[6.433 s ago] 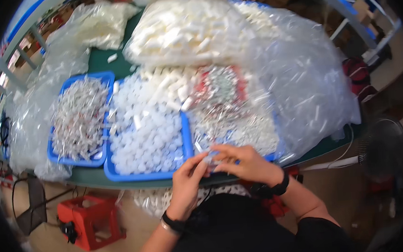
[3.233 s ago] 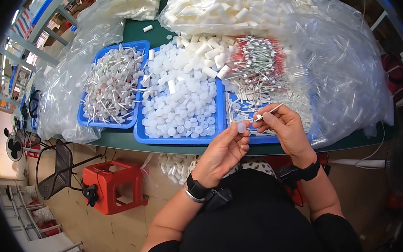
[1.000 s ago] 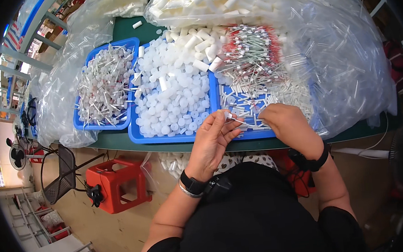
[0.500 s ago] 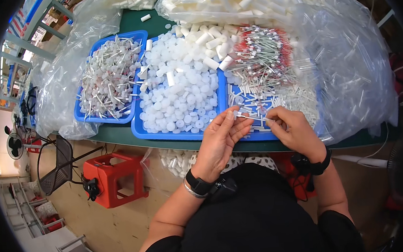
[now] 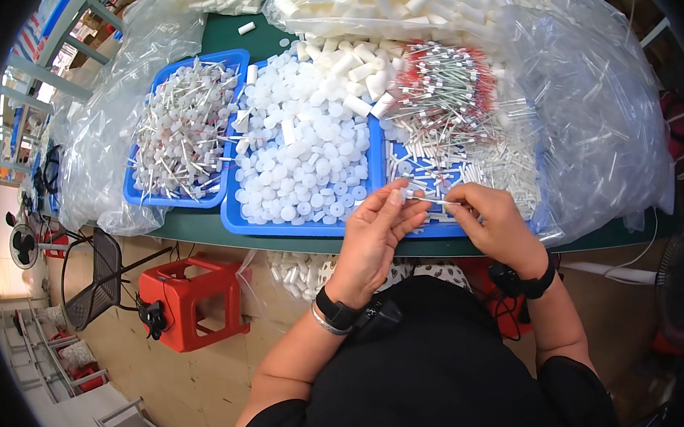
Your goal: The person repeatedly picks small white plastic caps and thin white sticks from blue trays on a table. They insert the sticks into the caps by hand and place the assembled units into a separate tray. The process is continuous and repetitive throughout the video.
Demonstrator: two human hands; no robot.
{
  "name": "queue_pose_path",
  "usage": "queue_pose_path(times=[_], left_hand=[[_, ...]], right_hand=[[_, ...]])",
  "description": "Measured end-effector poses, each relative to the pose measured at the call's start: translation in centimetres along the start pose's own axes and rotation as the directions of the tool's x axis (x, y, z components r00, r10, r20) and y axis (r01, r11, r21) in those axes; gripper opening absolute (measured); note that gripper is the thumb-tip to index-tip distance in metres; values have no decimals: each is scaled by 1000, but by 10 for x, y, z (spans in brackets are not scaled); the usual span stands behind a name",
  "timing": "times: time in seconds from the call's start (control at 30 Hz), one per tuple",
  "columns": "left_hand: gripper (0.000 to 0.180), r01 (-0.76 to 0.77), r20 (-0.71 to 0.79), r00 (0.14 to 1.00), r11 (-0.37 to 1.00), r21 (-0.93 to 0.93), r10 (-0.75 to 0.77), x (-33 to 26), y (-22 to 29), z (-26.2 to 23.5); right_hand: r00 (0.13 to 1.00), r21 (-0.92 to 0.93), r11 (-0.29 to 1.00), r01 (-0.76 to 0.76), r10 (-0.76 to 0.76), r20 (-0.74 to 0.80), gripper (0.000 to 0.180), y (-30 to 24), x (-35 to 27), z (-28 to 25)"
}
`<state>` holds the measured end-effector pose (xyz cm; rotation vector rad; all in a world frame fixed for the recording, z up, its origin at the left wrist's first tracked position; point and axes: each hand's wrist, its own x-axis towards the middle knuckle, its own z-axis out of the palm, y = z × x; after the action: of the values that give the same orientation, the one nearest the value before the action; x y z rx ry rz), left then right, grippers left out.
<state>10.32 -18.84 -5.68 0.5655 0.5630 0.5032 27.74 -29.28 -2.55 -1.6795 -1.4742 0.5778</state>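
My left hand pinches one end of a thin white stick, with a small translucent disc apparently at the fingertips. The thumb and fingers of my right hand close on the stick's other end. Both hands are over the front edge of the right blue tray, which holds short white tubes and a heap of red-and-silver thin rods. Left of it, a blue tray is filled with translucent round discs. Another blue tray at the left holds assembled sticks with discs.
A large clear bag of white cylinders lies at the back of the green table. Clear plastic bags drape over the right side, and another the left. A red stool and a dark chair stand beyond the front edge.
My right hand has shifted slightly left along the stick, toward my left hand. My left hand has stayed nearly in place, and the trays look unchanged.
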Motion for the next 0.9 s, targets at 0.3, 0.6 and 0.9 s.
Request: queue_pose_path(times=[0.3, 0.6, 0.9], left_hand=[[38, -33, 78, 997, 985, 172, 20, -7, -10, 2], [33, -642, -140, 739, 752, 149, 659, 19, 163, -76], [34, -341, -3, 896, 692, 636, 444, 7, 132, -61]], right_hand=[[843, 436, 728, -529, 390, 371, 20, -5, 4, 9], [971, 136, 962, -236, 238, 3, 20, -6, 9, -12], [999, -406, 914, 20, -34, -28, 15, 13, 20, -12]])
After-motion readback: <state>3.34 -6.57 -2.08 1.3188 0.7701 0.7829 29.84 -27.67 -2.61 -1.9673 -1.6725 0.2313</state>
